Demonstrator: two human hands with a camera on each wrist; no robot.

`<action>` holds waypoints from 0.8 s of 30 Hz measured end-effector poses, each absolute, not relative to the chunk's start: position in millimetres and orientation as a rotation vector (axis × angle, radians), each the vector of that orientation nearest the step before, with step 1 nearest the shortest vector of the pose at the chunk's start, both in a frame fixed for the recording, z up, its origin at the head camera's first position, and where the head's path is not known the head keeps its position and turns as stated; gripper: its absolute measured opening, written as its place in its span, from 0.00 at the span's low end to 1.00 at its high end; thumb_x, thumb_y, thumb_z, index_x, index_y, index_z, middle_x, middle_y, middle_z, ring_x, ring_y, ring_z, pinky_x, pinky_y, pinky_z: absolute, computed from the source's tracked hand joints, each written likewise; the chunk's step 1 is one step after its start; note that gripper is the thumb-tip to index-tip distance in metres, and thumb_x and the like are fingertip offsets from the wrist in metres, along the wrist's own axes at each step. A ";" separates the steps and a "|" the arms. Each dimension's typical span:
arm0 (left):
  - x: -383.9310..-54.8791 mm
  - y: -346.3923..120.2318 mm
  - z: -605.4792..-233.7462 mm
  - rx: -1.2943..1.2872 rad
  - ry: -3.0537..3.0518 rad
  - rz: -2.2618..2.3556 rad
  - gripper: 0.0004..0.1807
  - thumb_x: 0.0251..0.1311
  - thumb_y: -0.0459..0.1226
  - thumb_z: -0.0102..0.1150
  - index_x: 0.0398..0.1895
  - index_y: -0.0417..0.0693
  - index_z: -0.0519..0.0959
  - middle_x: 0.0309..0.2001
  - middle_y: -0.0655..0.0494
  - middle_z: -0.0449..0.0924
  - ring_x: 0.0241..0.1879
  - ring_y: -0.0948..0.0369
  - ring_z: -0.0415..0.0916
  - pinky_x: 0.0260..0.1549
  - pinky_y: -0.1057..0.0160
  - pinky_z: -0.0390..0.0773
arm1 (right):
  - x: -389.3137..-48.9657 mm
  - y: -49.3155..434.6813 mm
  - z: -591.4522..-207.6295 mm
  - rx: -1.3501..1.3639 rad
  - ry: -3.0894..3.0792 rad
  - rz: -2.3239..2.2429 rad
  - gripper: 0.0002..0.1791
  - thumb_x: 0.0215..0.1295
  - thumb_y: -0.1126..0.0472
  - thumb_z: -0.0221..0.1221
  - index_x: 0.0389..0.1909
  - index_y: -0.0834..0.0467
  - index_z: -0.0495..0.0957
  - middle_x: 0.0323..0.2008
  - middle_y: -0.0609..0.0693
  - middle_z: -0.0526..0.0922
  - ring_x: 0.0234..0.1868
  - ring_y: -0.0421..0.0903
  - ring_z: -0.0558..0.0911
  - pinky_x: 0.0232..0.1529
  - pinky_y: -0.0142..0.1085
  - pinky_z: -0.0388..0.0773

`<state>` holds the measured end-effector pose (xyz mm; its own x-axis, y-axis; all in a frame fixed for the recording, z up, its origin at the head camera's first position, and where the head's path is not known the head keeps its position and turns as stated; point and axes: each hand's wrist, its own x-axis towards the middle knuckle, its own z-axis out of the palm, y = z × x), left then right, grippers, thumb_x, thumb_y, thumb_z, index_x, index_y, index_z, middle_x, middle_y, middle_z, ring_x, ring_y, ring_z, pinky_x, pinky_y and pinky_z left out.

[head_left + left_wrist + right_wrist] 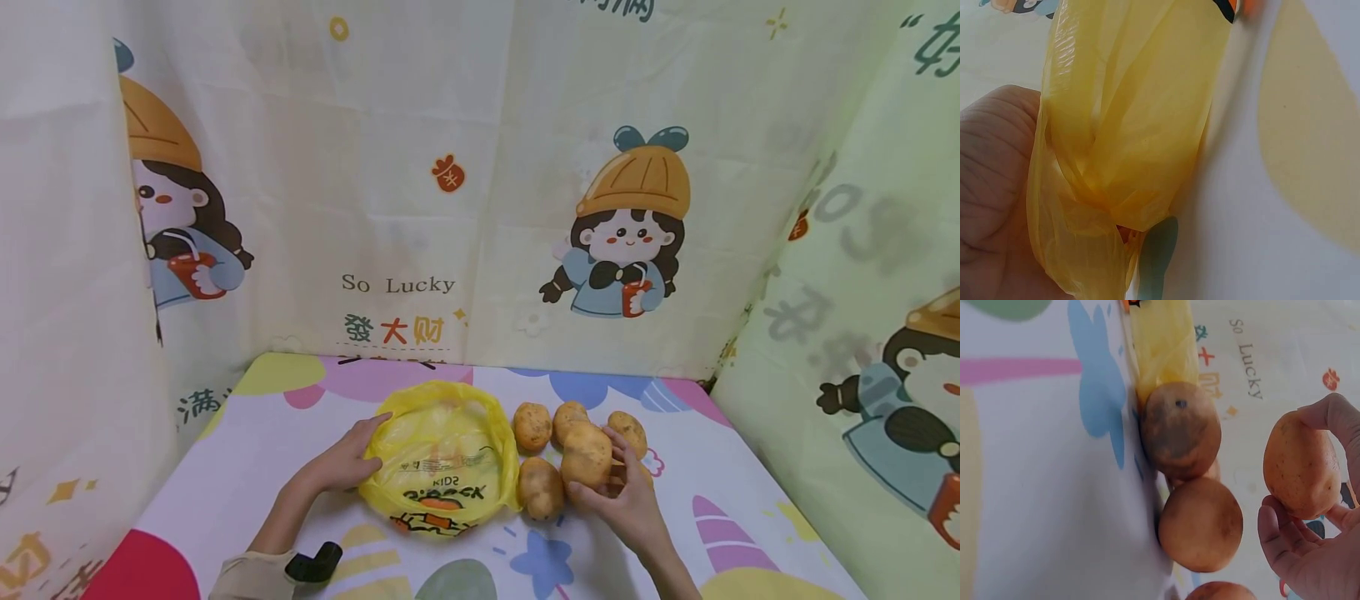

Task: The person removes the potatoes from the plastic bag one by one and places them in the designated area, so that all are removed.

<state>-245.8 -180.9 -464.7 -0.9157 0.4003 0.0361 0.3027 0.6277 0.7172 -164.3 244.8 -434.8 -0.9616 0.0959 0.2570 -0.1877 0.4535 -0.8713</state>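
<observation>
A yellow plastic bag stands on the table with its mouth spread wide and its rim folded outward. My left hand holds the bag's left rim; in the left wrist view the palm lies beside the thin yellow film, which hides the fingertips. Just right of the bag, my right hand grips a potato between thumb and fingers, raised above the table. The right wrist view shows the held potato apart from the others. Several more potatoes lie on the table, one partly hidden behind the right hand.
The table bears a colourful printed cover. Behind it hangs a printed cloth, with further cloth walls at left and right. A back potato lies close against the bag's right side.
</observation>
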 end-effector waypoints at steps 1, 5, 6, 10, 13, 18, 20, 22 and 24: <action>-245.6 -180.8 -464.3 0.588 2.716 1.164 0.41 0.61 0.30 0.53 0.79 0.37 0.53 0.75 0.29 0.54 0.74 0.35 0.53 0.69 0.31 0.56 | -163.9 246.4 -434.9 0.076 -2.442 1.493 0.51 0.51 0.64 0.76 0.75 0.51 0.61 0.61 0.62 0.72 0.46 0.47 0.79 0.44 0.35 0.81; -245.2 -180.7 -463.3 0.586 2.709 1.169 0.41 0.61 0.30 0.53 0.79 0.36 0.53 0.75 0.29 0.54 0.74 0.35 0.52 0.69 0.31 0.55 | -162.5 252.4 -435.1 0.061 -2.449 1.444 0.51 0.52 0.63 0.76 0.76 0.52 0.59 0.61 0.62 0.72 0.46 0.46 0.78 0.44 0.34 0.81; -245.2 -180.7 -463.2 0.588 2.709 1.169 0.41 0.61 0.30 0.53 0.79 0.36 0.53 0.75 0.29 0.54 0.74 0.35 0.52 0.69 0.31 0.55 | -162.3 253.8 -435.2 0.057 -2.446 1.436 0.52 0.52 0.63 0.76 0.76 0.53 0.59 0.61 0.62 0.72 0.46 0.46 0.78 0.44 0.34 0.81; -245.3 -180.9 -463.5 0.592 2.713 1.168 0.41 0.61 0.30 0.53 0.79 0.36 0.53 0.74 0.28 0.54 0.74 0.35 0.53 0.69 0.31 0.56 | -161.3 259.8 -434.9 0.037 -2.453 1.407 0.53 0.52 0.64 0.76 0.76 0.56 0.58 0.63 0.60 0.73 0.47 0.43 0.77 0.45 0.34 0.80; -245.6 -181.0 -464.2 0.594 2.715 1.164 0.41 0.61 0.30 0.53 0.79 0.36 0.53 0.74 0.29 0.54 0.74 0.35 0.53 0.69 0.31 0.56 | -160.2 265.1 -434.5 0.019 -2.467 1.379 0.53 0.52 0.64 0.76 0.77 0.56 0.57 0.64 0.59 0.72 0.47 0.41 0.76 0.45 0.33 0.79; -245.9 -181.3 -464.8 0.600 2.722 1.159 0.41 0.61 0.30 0.53 0.79 0.36 0.53 0.74 0.29 0.55 0.74 0.35 0.53 0.68 0.31 0.56 | -159.4 275.5 -435.9 0.023 -2.460 1.365 0.54 0.50 0.67 0.76 0.77 0.56 0.57 0.63 0.60 0.71 0.45 0.38 0.75 0.43 0.31 0.80; -245.8 -181.5 -464.8 0.601 2.723 1.158 0.41 0.61 0.30 0.53 0.79 0.36 0.53 0.74 0.29 0.54 0.74 0.35 0.53 0.68 0.31 0.56 | -159.3 279.5 -436.8 0.028 -2.457 1.361 0.55 0.49 0.68 0.76 0.77 0.56 0.57 0.63 0.60 0.70 0.46 0.38 0.74 0.42 0.31 0.80; -245.7 -181.3 -464.5 0.601 2.722 1.159 0.41 0.61 0.30 0.53 0.79 0.36 0.53 0.74 0.29 0.54 0.74 0.35 0.53 0.68 0.31 0.56 | -159.1 283.6 -437.7 0.033 -2.459 1.339 0.55 0.48 0.68 0.76 0.77 0.56 0.57 0.62 0.60 0.70 0.46 0.37 0.73 0.42 0.30 0.79; -245.7 -181.2 -464.3 0.598 2.718 1.161 0.41 0.61 0.30 0.53 0.79 0.36 0.53 0.74 0.29 0.54 0.74 0.35 0.53 0.68 0.31 0.56 | -158.8 287.6 -438.6 0.036 -2.465 1.314 0.55 0.48 0.68 0.76 0.77 0.56 0.57 0.62 0.60 0.70 0.46 0.36 0.72 0.42 0.30 0.78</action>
